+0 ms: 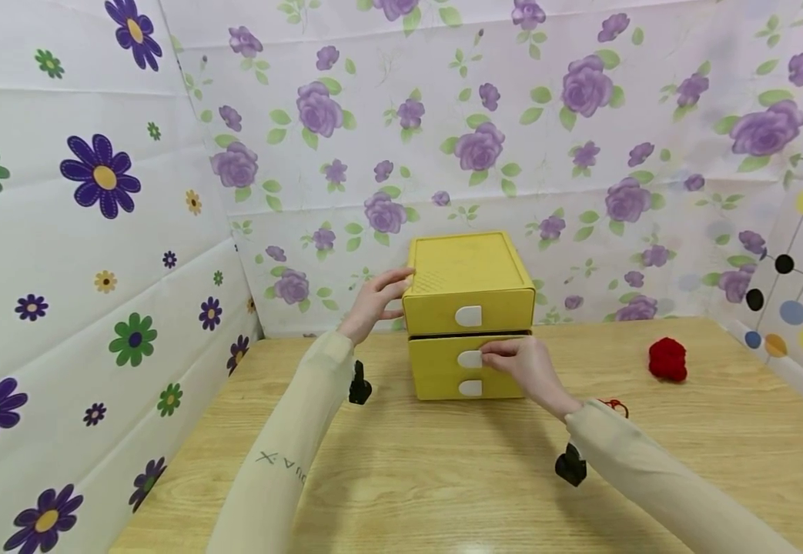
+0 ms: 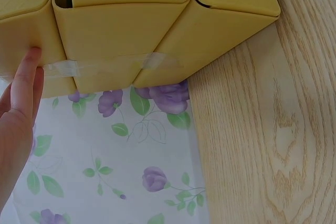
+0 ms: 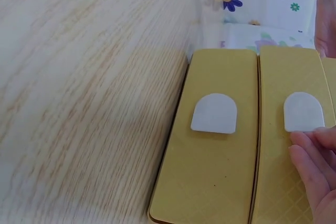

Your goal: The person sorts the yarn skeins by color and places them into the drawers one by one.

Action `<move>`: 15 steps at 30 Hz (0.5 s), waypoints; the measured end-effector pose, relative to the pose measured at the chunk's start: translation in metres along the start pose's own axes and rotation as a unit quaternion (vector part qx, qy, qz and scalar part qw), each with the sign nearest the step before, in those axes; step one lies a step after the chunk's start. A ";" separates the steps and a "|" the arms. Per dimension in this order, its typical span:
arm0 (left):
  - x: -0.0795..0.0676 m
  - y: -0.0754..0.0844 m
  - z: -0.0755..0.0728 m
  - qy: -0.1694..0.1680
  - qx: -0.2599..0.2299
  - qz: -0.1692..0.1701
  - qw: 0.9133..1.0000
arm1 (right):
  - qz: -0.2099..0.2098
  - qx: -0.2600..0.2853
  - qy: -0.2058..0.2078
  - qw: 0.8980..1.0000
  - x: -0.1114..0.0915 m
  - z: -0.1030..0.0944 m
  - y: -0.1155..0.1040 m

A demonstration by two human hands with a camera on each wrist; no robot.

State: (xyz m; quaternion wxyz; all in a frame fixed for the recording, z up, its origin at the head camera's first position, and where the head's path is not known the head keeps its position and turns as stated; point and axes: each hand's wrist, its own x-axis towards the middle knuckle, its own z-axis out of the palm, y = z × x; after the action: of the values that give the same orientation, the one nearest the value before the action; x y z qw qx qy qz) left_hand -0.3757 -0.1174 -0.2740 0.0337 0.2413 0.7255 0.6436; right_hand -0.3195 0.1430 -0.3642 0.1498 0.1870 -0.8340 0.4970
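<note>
A yellow three-drawer box (image 1: 470, 265) stands on the wooden table, each drawer bearing a white rounded handle. Its middle drawer (image 1: 436, 356) sticks out slightly, with a dark gap along its upper edge. My right hand (image 1: 529, 365) pinches the middle drawer's white handle (image 1: 469, 359) at its right edge; in the right wrist view, fingertips (image 3: 302, 142) meet that handle's straight edge. My left hand (image 1: 376, 302) rests against the box's left side near the top, fingers fairly straight. In the left wrist view, a fingertip (image 2: 33, 53) touches the yellow side wall.
To the right on the table (image 1: 401, 485) lies a red fuzzy bundle (image 1: 667, 359). A small red looped object (image 1: 616, 406) is partly hidden behind my right sleeve. Flower-printed cloth (image 1: 373, 154) hangs behind the box and at the left. Clear tape (image 2: 65, 68) runs across the box's side.
</note>
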 end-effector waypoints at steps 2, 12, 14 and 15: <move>0.000 -0.001 0.000 0.000 0.001 0.002 1.000 | -0.007 -0.004 0.003 1.000 0.001 0.000 0.000; 0.000 -0.001 0.000 -0.004 0.000 0.004 1.000 | -0.004 0.003 0.012 1.000 0.007 0.003 0.005; 0.000 -0.001 0.000 -0.003 0.000 0.005 1.000 | -0.003 0.006 0.012 1.000 0.007 0.003 0.006; 0.000 -0.001 0.000 -0.003 0.000 0.006 1.000 | -0.003 0.008 0.013 1.000 0.007 0.003 0.006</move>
State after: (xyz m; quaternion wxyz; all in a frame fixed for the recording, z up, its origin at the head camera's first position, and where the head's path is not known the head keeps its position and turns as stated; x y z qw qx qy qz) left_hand -0.3761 -0.1177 -0.2748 0.0319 0.2473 0.7241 0.6431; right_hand -0.3290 0.1418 -0.3668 0.1607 0.1845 -0.8276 0.5052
